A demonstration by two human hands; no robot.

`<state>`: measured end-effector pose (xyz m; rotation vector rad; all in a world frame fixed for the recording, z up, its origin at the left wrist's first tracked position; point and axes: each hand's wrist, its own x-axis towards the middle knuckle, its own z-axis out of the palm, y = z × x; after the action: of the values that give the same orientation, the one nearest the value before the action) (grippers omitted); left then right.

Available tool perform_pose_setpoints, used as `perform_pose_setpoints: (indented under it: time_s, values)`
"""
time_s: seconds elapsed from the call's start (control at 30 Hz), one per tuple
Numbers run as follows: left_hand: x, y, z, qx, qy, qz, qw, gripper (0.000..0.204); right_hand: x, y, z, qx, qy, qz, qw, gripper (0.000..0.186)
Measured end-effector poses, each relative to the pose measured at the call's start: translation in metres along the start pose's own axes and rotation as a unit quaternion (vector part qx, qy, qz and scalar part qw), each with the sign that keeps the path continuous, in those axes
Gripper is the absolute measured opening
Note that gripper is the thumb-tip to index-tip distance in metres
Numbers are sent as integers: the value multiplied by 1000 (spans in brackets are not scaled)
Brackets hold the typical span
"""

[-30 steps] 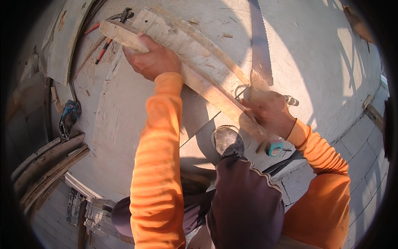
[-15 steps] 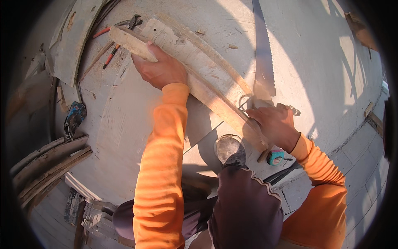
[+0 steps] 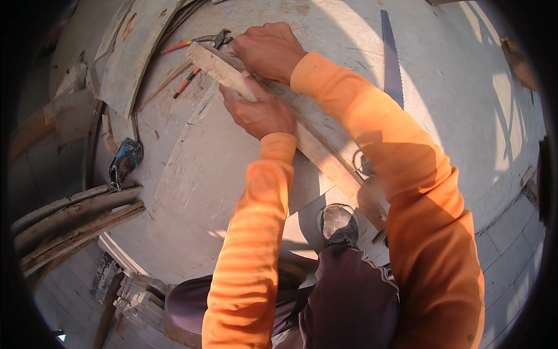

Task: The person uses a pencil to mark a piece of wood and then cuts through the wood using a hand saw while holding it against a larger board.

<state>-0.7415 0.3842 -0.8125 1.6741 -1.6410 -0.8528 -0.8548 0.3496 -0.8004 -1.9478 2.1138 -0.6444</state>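
Note:
A long wooden board (image 3: pixel 334 160) lies slantwise ahead of me. My left hand (image 3: pixel 261 110) grips it near its far end, thumb on top and fingers around the near side. Just beyond that end, my right hand (image 3: pixel 270 49) is closed; anything inside the fist is hidden. Pincers (image 3: pixel 221 39) with red-and-black handles lie spread on the floor, partly behind the board's tip. A handsaw (image 3: pixel 392 61) lies to the right, its lower part covered by my right sleeve. Near the sleeve is a dark ring-shaped thing (image 3: pixel 360 161), partly hidden.
My shoe (image 3: pixel 339 225) stands beside the board's near end. Long planks (image 3: pixel 131 55) lean at the far left. Curved boards (image 3: pixel 81 221) are piled at the left, near a crumpled blue-and-black packet (image 3: pixel 125 163). A wood piece (image 3: pixel 518 61) lies far right.
My right hand has left the saw's handle end and moved far and left, beside the board's far end. The saw now lies released. My left hand still holds the board.

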Motion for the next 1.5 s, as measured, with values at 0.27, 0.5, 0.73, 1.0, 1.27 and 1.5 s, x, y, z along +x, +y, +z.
perform_pose_setpoints:
  time_s: [0.27,0.5,0.73,1.0,1.27,1.5]
  values:
    - [1,-4,2,-14,13,5,1000,64,-6,4,-7,-19,-50,-31,998,15]
    - [2,-12,1,16,25,30,999,55,-61,7,-40,-32,-141,-50,988,13]
    - [-3,-9,6,41,10,22,999,57,-2,7,-3,-5,46,-12,999,16]
    - [1,-17,2,49,13,33,998,57,-63,8,-13,-10,-102,-58,993,15]
    - [5,-17,6,34,49,38,998,53,-116,14,-48,-8,-90,-51,995,15]
    - [1,-10,5,51,18,22,998,54,1,4,4,-21,37,-43,998,18]
